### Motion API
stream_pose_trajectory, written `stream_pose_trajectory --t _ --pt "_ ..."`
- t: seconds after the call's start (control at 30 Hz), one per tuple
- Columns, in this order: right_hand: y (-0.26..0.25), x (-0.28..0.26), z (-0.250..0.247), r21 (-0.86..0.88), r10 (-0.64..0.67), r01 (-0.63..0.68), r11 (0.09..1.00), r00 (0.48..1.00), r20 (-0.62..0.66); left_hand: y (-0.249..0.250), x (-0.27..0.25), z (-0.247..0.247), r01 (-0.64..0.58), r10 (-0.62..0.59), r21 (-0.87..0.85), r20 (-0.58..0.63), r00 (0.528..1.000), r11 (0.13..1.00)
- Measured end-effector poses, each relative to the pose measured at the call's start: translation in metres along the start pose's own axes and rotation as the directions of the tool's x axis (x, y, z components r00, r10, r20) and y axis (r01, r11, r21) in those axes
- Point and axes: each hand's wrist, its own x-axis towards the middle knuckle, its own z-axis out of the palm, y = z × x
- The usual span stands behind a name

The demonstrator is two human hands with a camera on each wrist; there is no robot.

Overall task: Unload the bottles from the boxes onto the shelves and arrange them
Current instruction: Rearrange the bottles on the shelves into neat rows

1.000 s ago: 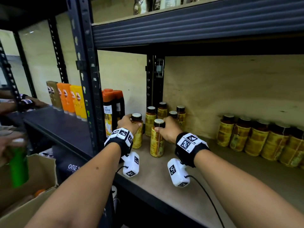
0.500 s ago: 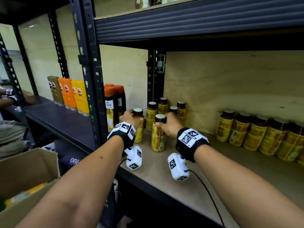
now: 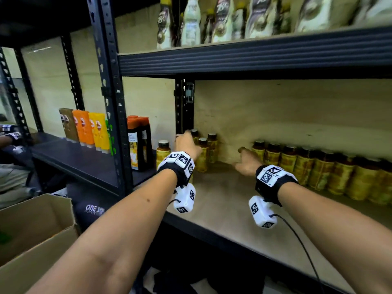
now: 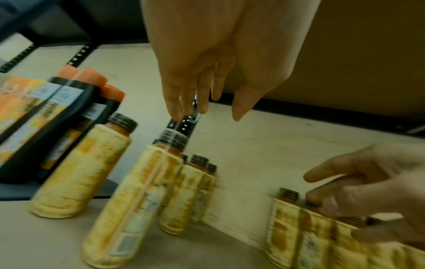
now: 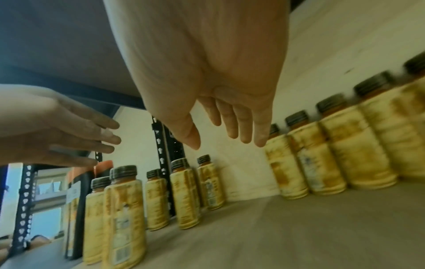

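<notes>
Several small yellow-labelled bottles with dark caps stand clustered at the left end of the wooden shelf. A longer row of the same bottles lines the back wall on the right. My left hand hovers over the cluster with straight fingers, holding nothing. The left wrist view shows its fingers above the caps. My right hand reaches to the left end of the row, empty. The right wrist view shows its fingers spread beside the row.
Dark bottles with orange caps stand left of the cluster, past the black upright post. Orange and yellow bottles sit on the neighbouring shelf. White and brown bottles fill the shelf above. An open cardboard box lies lower left.
Both hands have let go of the two bottles they gripped. The left hand moved deeper over the cluster. The right hand swung right to the row's end.
</notes>
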Motion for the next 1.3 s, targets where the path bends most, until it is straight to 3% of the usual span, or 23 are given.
stream_pose_trajectory --t 0.27,0.5,0.63,0.83,0.97,1.1,1.2,1.3 --pt "0.094 -0.041 -0.064 -0.18 -0.049 0.044 0.983 0.999 -0.021 0.073 -0.042 0.077 -0.179 0.145 0.121 0.244 0.959 0.976" --pt "0.126 -0.015 -0.072 -0.174 -0.07 0.058 0.983 0.995 -0.065 0.095 0.007 0.13 -0.219 0.179 0.077 0.346 0.921 0.973" --pt "0.133 0.038 -0.055 -0.204 -0.071 0.054 0.978 0.994 -0.079 0.098 0.044 0.161 -0.191 0.174 0.008 0.37 0.913 0.982" --pt "0.127 0.107 -0.051 -0.428 -0.175 0.111 0.897 0.978 -0.113 0.102 0.103 0.221 -0.196 0.195 -0.035 0.383 0.903 0.98" --pt "0.132 0.134 -0.042 -0.599 -0.109 0.072 0.798 0.994 -0.026 0.113 0.112 0.239 -0.182 0.202 -0.091 0.345 0.917 0.979" --pt "0.132 0.144 -0.029 -0.709 -0.145 0.071 0.702 0.988 -0.044 0.099 0.116 0.244 -0.156 0.186 -0.122 0.297 0.937 0.98" --pt "0.117 0.149 -0.025 -0.691 -0.204 0.125 0.712 0.978 -0.034 0.079 0.129 0.235 -0.162 0.173 -0.063 0.248 0.953 0.985" --pt "0.101 0.161 -0.012 -0.513 -0.224 0.171 0.841 0.974 -0.042 0.056 0.15 0.223 -0.122 0.123 -0.012 0.186 0.975 0.992"
